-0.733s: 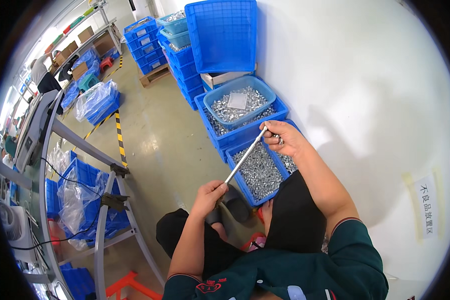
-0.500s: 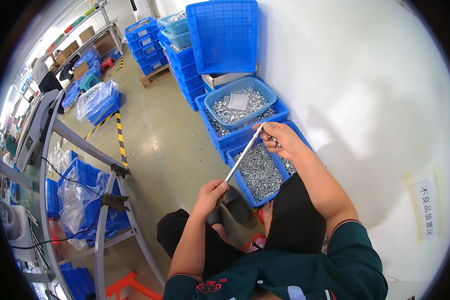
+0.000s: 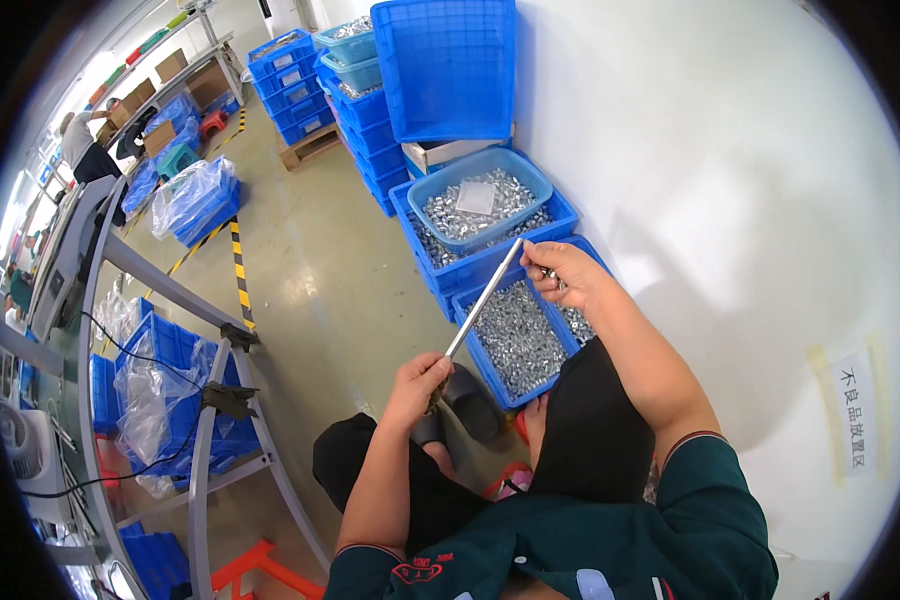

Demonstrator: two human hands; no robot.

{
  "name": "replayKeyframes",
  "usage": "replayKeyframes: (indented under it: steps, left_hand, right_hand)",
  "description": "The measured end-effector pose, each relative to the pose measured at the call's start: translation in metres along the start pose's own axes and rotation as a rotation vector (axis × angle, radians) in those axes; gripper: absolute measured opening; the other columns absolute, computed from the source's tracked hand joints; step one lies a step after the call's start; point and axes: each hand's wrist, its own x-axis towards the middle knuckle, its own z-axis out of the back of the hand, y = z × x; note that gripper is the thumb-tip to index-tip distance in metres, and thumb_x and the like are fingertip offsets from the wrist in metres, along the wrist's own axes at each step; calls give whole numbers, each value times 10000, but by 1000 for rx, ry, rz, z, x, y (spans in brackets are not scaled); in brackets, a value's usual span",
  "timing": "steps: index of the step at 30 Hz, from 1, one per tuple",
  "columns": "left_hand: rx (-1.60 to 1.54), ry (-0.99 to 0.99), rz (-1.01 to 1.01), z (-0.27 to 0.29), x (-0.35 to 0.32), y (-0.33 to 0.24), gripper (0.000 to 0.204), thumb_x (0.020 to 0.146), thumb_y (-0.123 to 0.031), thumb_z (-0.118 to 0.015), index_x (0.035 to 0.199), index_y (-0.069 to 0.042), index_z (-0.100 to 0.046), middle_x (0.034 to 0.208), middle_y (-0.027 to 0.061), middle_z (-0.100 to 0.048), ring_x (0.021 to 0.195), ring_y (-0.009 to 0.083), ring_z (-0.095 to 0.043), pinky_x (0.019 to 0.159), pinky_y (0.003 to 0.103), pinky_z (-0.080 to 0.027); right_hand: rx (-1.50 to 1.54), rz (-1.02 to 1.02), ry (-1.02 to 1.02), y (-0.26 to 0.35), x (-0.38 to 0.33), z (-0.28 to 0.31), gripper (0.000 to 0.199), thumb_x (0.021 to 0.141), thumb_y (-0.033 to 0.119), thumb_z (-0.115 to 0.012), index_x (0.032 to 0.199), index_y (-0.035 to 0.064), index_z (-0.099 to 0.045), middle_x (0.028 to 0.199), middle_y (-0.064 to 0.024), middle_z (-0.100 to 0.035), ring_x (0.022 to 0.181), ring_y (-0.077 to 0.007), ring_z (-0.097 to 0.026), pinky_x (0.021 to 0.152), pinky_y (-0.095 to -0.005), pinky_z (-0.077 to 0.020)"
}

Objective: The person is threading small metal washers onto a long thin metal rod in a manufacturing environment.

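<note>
Head view, looking down at a seated person in a dark green top and black trousers. Left hand (image 3: 417,378) clenched around the lower end of a thin metal rod (image 3: 482,300), near the knees. Rod slants up and to the right; its upper end meets the right hand (image 3: 560,272). Right hand pinched closed at the rod's tip, with what look like small silvery parts in the fingers; too small to tell how many. This hand sits above the near blue crate (image 3: 470,330), which stands on the floor just in front of the legs and is filled with small shiny metal parts (image 3: 515,335).

Just behind it, touching, a second blue crate (image 3: 440,275), also full of metal pieces, with a light-blue tub (image 3: 445,180) resting on top; a small clear bag (image 3: 476,197) lies on the parts in the tub. An empty blue crate (image 3: 450,65) leans upright against the white wall (image 3: 730,180). More stacked blue crates (image 3: 290,75) stand farther back on a pallet. Grey metal frame (image 3: 205,420) to the left, with bagged crates beneath. Another person (image 3: 82,140) stands far off, upper left.
</note>
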Motion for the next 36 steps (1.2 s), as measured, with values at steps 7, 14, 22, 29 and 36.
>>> replayKeyframes:
  steps: [7, 14, 22, 29, 36]
  left_hand:
    - [6, -26, 23, 3, -1, 0, 224, 871, -244, -529, 814, -31, -568, 629, -2, -483, 573, 82, -446, 526, 216, -350]
    - [-2, -15, 29, 2, 1, 0, 217, 871, -233, -529, 809, -29, -568, 625, -3, -482, 562, 82, -448, 513, 214, -348]
    - [-3, -27, -4, -1, 0, -1, 219, 875, -239, -532, 806, -36, -579, 599, -16, -483, 509, 62, -425, 446, 212, -312]
    - [11, -56, 3, 1, -1, 0, 223, 874, -246, -529, 801, -42, -582, 581, -15, -480, 459, 57, -402, 409, 215, -297]
    - [35, -23, 62, -1, -6, -15, 227, 871, -251, -521, 797, -43, -575, 605, -13, -472, 491, 59, -413, 422, 205, -297]
  right_hand:
    - [41, -128, -67, 4, -6, -9, 302, 888, 324, -527, 947, 29, -556, 721, -55, -478, 479, -42, -358, 339, -149, -237]
    - [-45, -100, -45, -1, 11, 10, 175, 865, 169, -537, 910, 0, -543, 718, -64, -492, 486, -64, -399, 332, -148, -264]
    - [80, -355, -133, -16, 27, 13, 205, 848, 201, -552, 878, -2, -556, 775, -98, -567, 574, -132, -543, 330, -175, -357]
    - [88, -295, -112, -9, 19, 0, 210, 848, 99, -483, 1014, -17, -538, 831, -107, -540, 591, -108, -493, 350, -158, -321]
    - [177, -72, 86, -4, 10, 4, 140, 857, 106, -524, 951, 2, -520, 812, -85, -517, 511, -63, -387, 338, -149, -266]
